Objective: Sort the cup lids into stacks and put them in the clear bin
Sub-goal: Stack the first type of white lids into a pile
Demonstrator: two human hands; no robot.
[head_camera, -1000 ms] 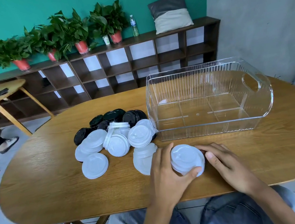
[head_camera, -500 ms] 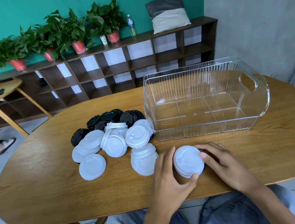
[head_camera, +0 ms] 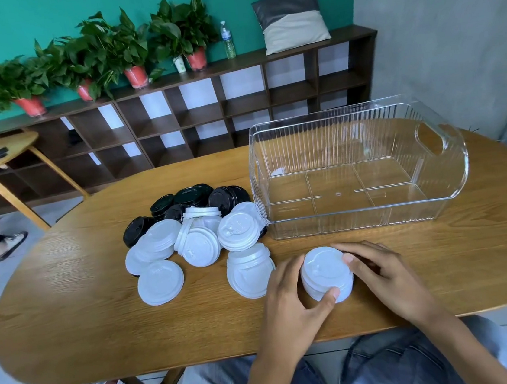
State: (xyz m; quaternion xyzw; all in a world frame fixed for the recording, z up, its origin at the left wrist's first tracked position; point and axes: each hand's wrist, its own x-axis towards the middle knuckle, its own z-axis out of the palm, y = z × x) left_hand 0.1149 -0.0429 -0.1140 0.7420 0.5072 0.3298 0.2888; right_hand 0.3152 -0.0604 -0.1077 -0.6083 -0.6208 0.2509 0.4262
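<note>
Both hands, the left hand [head_camera: 289,295] and right hand [head_camera: 381,275], clasped a short white lid stack [head_camera: 326,273] on the bench [head_camera: 71,323] before the apparently empty clear bin [head_camera: 356,136]; uneven squeeze on lifting risked the stack toppling

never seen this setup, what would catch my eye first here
First, the two hands at the near edge of the wooden table: the left hand and right hand grip a small stack of white lids between them. Left of it lies a loose pile of white lids with black lids behind. The clear bin, nothing in it, stands at the right rear.
</note>
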